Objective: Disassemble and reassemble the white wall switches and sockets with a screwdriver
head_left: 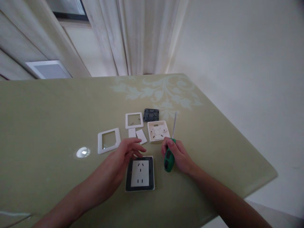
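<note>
A wall socket (140,173) with a white five-hole face and a dark surround lies face up near me on the table. My left hand (129,150) hovers at its upper left edge, fingers apart and loosely bent; whether they touch it I cannot tell. My right hand (178,153) is closed around the green-and-black handle of a screwdriver (169,156), whose metal shaft points away from me. Just beyond that hand sits a white mounting box (158,130). Two white cover frames (100,144) lie to its left, with two small white plates (142,136) near the left fingers.
A dark socket module (151,115) lies behind the mounting box. Small screws (132,123) show inside the farther frame. The table (59,126) has a glossy greenish top with a pale leaf pattern. Curtains (147,34) hang behind it, and a wall (242,63) rises at the right.
</note>
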{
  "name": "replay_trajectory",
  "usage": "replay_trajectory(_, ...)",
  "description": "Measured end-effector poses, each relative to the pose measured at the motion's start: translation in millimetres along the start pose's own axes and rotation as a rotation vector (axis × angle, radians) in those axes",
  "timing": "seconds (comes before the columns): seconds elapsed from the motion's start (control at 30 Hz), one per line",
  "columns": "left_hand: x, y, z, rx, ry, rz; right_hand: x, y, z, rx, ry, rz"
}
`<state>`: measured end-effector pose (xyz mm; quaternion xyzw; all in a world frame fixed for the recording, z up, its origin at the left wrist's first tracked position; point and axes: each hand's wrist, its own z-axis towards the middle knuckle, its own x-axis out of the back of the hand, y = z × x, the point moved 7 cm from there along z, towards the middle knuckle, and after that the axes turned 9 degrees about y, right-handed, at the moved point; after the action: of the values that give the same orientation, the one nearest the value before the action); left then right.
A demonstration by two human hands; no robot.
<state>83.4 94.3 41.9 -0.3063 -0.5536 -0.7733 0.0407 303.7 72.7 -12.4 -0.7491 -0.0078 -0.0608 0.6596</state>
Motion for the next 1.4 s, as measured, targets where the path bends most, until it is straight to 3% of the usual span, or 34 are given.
replay_trajectory(0.17,-7.8,8.8,-4.2,-0.111,-0.134,0.176,-3.1,-3.2,-1.1,0.003,-0.019,0.010)
replay_trajectory(0.37,-16.7,-3.2,-10.9,-0.036,-0.229,0.082,-5.9,-3.5,-2.6,0.010,-0.036,0.018)
replay_trajectory(0.57,-13.0,6.0,-2.1,-0.072,-0.166,-0.062,-5.1,-2.9,0.4,0.021,-0.016,-0.003)
replay_trajectory(0.77,-21.1,11.8,-5.6,-0.092,-0.165,-0.130,-5.0,-4.8,0.8,0.034,-0.009,-0.026)
replay_trajectory(1.07,-29.4,12.4,-12.9,-0.265,-0.196,0.044,-4.9,-4.4,0.5,0.029,-0.009,-0.027)
replay_trajectory(1.4,-29.8,7.9,-11.5,-0.205,-0.169,0.077,-5.9,-3.8,-0.5,0.032,-0.026,-0.006)
